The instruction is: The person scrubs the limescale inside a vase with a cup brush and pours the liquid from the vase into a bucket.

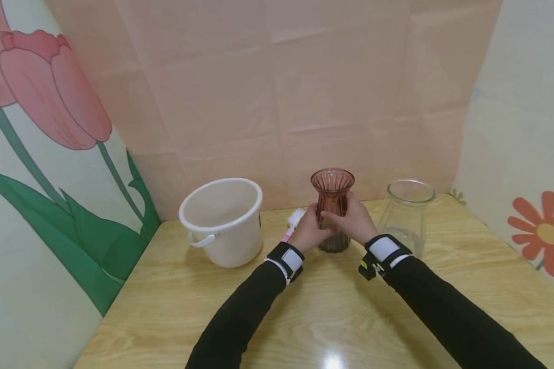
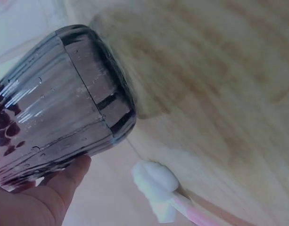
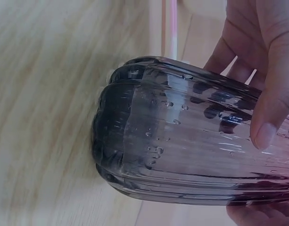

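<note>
A reddish-purple ribbed glass vase with a flared rim stands upright near the back of the table. My left hand grips its left side, the thumb reaching across the front. From the right, my right hand holds the same vase around its middle. The left wrist view shows the vase's thick base close over the wood, with left fingers along its side. Droplet-like specks dot the glass in the right wrist view.
A white bucket with a handle stands left of the vase. A clear glass vase is at the right. Between bucket and hands lies a white-headed brush with a pink handle. The wooden table ends at the back wall.
</note>
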`<state>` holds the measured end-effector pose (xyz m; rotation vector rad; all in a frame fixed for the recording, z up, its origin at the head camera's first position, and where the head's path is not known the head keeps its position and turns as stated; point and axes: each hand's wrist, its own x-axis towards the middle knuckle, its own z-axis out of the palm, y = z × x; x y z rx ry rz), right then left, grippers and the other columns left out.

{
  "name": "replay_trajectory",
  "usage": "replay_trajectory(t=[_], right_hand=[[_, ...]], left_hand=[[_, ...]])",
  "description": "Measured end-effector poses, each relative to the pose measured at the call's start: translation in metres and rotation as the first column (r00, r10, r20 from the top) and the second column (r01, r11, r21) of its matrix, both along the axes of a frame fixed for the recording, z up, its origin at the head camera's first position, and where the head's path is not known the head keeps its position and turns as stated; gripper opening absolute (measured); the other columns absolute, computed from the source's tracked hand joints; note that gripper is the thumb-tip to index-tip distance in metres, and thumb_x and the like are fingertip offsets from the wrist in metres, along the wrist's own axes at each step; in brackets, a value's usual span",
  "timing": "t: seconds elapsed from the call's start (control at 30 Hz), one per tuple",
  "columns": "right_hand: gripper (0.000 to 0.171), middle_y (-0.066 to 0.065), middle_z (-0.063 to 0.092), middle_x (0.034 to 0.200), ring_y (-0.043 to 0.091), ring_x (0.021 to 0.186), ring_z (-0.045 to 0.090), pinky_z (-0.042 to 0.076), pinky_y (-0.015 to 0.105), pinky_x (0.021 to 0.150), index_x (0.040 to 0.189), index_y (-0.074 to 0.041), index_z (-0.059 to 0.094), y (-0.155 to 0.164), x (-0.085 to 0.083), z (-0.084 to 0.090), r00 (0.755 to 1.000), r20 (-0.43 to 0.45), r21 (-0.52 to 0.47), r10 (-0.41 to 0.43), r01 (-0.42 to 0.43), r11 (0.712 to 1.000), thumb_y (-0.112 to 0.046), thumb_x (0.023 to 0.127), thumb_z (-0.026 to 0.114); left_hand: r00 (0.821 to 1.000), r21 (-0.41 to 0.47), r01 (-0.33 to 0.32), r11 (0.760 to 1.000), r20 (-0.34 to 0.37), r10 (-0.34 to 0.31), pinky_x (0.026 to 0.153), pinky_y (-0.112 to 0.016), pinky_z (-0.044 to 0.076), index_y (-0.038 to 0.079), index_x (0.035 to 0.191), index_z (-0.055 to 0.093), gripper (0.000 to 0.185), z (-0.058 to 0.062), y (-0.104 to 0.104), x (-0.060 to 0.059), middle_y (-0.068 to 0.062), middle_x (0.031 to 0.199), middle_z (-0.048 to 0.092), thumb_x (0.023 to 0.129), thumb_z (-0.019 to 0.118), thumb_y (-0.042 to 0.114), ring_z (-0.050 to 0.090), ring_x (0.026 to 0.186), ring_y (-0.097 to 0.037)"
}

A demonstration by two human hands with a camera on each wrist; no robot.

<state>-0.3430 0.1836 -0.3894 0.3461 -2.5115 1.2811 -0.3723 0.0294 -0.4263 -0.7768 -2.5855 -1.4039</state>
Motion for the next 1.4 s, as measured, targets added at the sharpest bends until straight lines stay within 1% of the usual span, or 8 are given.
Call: replay_trajectory(t=[0.27, 0.4, 0.53, 0.7, 0.93, 1.03, 1.2, 1.4], right_hand=[[0.082, 0.030, 0.046, 0.136, 0.043, 0.119, 0.050, 0.043, 0.058, 0.095, 0.144, 0.002, 0.029, -0.006, 0.017, -0.003, 1.000, -0.013, 0.029, 0.006, -0.006, 1.000, -0.038, 0.088, 0.073], [0.082, 0.031, 0.047, 0.135, 0.045, 0.119, 0.051, 0.044, 0.058, 0.094, 0.144, 0.002, 0.030, -0.009, 0.029, -0.002, 1.000, -0.021, 0.037, 0.012, -0.011, 0.999, -0.038, 0.087, 0.073], [0.083, 0.031, 0.046, 0.135, 0.045, 0.118, 0.051, 0.044, 0.058, 0.093, 0.144, 0.002, 0.030, -0.013, 0.041, -0.001, 0.999, -0.022, 0.039, 0.025, -0.024, 0.999, -0.041, 0.087, 0.073], [0.082, 0.032, 0.047, 0.134, 0.045, 0.117, 0.052, 0.045, 0.058, 0.092, 0.143, 0.001, 0.031, -0.018, 0.052, -0.001, 0.999, -0.028, 0.033, 0.046, -0.045, 0.998, -0.041, 0.086, 0.073], [0.079, 0.031, 0.051, 0.131, 0.045, 0.114, 0.055, 0.047, 0.057, 0.090, 0.141, 0.000, 0.036, -0.022, 0.067, -0.007, 0.994, -0.089, 0.035, 0.058, -0.055, 0.998, -0.039, 0.085, 0.076], [0.081, 0.029, 0.049, 0.134, 0.043, 0.115, 0.055, 0.048, 0.057, 0.089, 0.144, -0.002, 0.034, -0.024, 0.074, -0.007, 0.993, -0.088, 0.034, 0.078, -0.075, 0.997, -0.040, 0.085, 0.075], [0.080, 0.029, 0.050, 0.134, 0.043, 0.113, 0.056, 0.049, 0.056, 0.087, 0.143, -0.002, 0.034, -0.025, 0.084, -0.008, 0.989, -0.113, 0.049, 0.097, -0.092, 0.995, -0.038, 0.085, 0.076], [0.078, 0.027, 0.051, 0.134, 0.042, 0.113, 0.057, 0.049, 0.056, 0.087, 0.143, -0.004, 0.035, -0.023, 0.092, -0.010, 0.984, -0.136, 0.047, 0.117, -0.112, 0.993, -0.035, 0.085, 0.077]], left_hand=[[0.999, -0.008, -0.008, 1.000, -0.046, 0.008, 0.098, -0.027, 0.043, 0.007, 0.135, 0.044, 0.068, 0.002, -0.008, 0.025, -0.006, 0.129, 0.054, 0.081, 0.080, 0.027, 0.053, 0.117, -0.014], [0.999, -0.038, -0.016, 0.999, -0.044, 0.014, 0.099, -0.027, 0.042, 0.008, 0.137, 0.042, 0.070, 0.004, -0.012, 0.038, -0.006, 0.131, 0.052, 0.082, 0.079, 0.028, 0.051, 0.119, -0.014], [0.998, -0.046, -0.019, 0.999, -0.057, 0.017, 0.100, -0.027, 0.041, 0.008, 0.139, 0.040, 0.073, 0.002, -0.018, 0.048, -0.006, 0.133, 0.051, 0.082, 0.079, 0.028, 0.051, 0.120, -0.014], [0.996, -0.061, -0.024, 0.998, -0.085, 0.019, 0.103, -0.027, 0.038, 0.009, 0.146, 0.032, 0.080, -0.001, -0.024, 0.062, -0.008, 0.140, 0.046, 0.083, 0.078, 0.029, 0.048, 0.125, -0.015], [0.988, -0.120, -0.074, 0.990, -0.144, 0.056, 0.102, -0.030, 0.040, 0.006, 0.147, 0.028, 0.086, 0.000, -0.030, 0.086, -0.014, 0.140, 0.047, 0.083, 0.077, 0.036, 0.050, 0.124, -0.021], [0.988, -0.134, -0.085, 0.987, -0.143, 0.066, 0.102, -0.030, 0.040, 0.006, 0.148, 0.026, 0.088, 0.001, -0.031, 0.095, -0.015, 0.140, 0.046, 0.084, 0.077, 0.036, 0.050, 0.124, -0.022], [0.983, -0.167, -0.142, 0.976, -0.142, 0.119, 0.098, -0.032, 0.044, 0.000, 0.143, 0.031, 0.085, 0.001, -0.032, 0.110, -0.019, 0.133, 0.050, 0.083, 0.076, 0.040, 0.054, 0.118, -0.025], [0.966, -0.217, -0.200, 0.955, -0.207, 0.156, 0.093, -0.034, 0.049, -0.006, 0.137, 0.035, 0.084, 0.002, -0.030, 0.124, -0.022, 0.123, 0.054, 0.083, 0.074, 0.045, 0.059, 0.108, -0.028]])
